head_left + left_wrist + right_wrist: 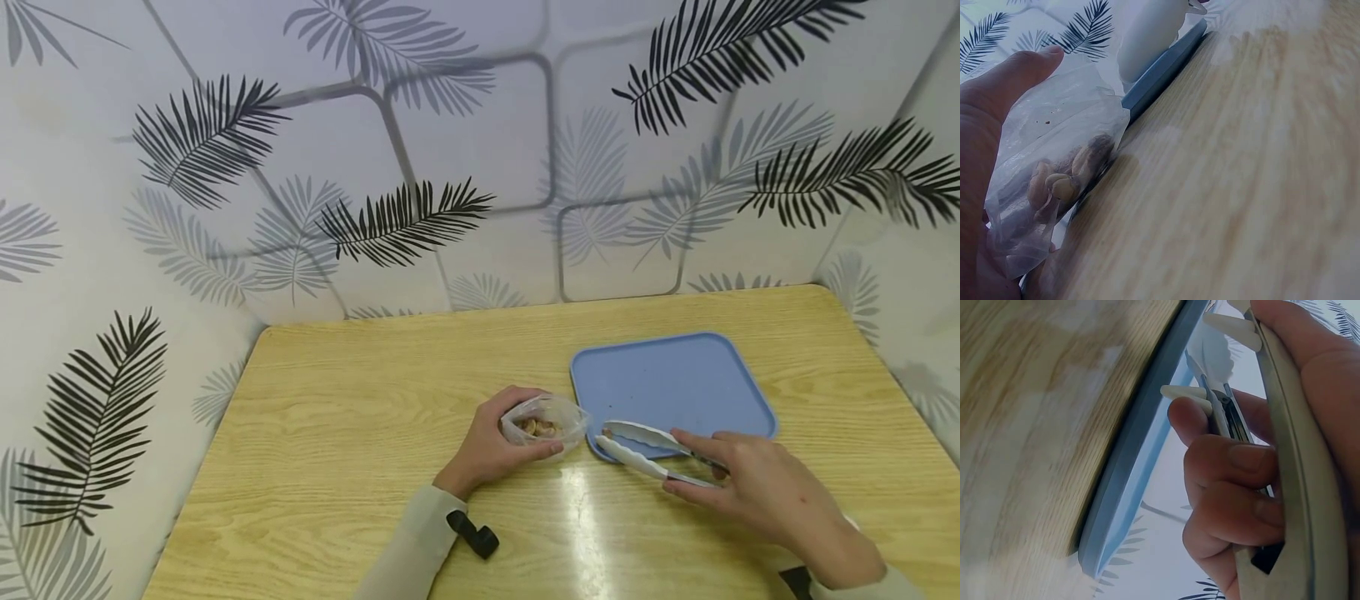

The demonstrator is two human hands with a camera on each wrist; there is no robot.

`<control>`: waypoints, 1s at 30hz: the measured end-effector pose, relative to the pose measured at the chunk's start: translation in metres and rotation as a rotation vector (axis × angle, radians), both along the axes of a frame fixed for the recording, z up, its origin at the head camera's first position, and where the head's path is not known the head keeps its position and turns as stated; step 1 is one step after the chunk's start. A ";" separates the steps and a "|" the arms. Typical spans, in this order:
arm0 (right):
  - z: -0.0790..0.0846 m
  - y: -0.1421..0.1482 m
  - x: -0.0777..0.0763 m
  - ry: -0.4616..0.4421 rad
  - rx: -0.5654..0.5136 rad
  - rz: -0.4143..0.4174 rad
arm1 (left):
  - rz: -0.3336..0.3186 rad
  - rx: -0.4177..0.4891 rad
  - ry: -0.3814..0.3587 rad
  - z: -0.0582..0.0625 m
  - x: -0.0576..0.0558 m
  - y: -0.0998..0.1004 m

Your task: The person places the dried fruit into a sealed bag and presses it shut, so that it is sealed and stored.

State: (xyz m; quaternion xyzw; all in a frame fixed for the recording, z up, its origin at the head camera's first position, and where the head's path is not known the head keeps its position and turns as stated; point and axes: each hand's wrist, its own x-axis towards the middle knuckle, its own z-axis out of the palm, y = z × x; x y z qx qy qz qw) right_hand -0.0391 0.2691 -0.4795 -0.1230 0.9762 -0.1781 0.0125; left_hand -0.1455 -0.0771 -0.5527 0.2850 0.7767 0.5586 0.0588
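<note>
My left hand [498, 437] holds a clear plastic bag [1054, 119] on the table, thumb on one side and fingers around the other. Several tan, nut-like pieces [538, 427] lie inside the bag, whose mouth is open; their exact kind is hard to tell. My right hand [772, 492] grips a pair of tongs [637, 435] with metal handles and white scalloped tips. The tips point left, over the near left corner of a blue tray [667, 375], close to the bag. A small brownish piece [607, 432] shows at the tips; whether it is pinched is unclear.
A light wood-grain table [360, 417] carries everything. The tray's raised rim [1122, 450] stands beside the right hand. A wall covering with a leaf pattern [480, 150] rises behind the table's back edge. Tiny dark specks lie on the tray.
</note>
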 end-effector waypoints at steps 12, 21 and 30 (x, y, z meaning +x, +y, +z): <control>-0.004 -0.001 0.003 0.016 -0.016 0.001 | 0.000 0.000 0.008 -0.001 0.000 -0.001; -0.004 -0.002 0.003 0.086 -0.039 0.005 | -0.010 0.007 0.039 -0.001 -0.002 -0.001; 0.000 0.001 0.000 0.142 -0.026 0.004 | -0.014 0.014 0.038 0.000 -0.001 -0.001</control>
